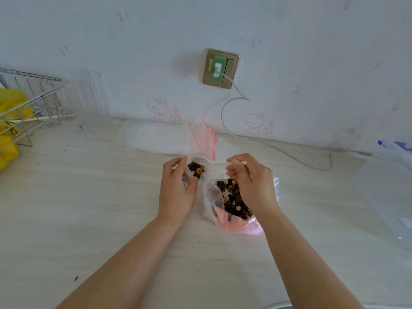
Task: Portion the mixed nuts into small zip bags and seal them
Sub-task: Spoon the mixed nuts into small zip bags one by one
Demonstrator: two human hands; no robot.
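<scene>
My left hand (177, 188) grips a small clear zip bag (193, 169) by its mouth, holding it open and upright on the counter; some mixed nuts lie inside it. My right hand (250, 181) pinches the handle of a white plastic spoon (208, 162), whose bowl sits over the small bag's mouth. Under my right hand a larger clear and pink bag of mixed nuts (229, 204) stands open. Behind them lies a stack of unused zip bags with red strips (204, 137).
A wire rack (31, 108) with yellow things stands at the far left. A wall socket with a green charger (219, 68) feeds a cable (278, 148) along the counter's back. More clear plastic (392, 188) lies at the right edge.
</scene>
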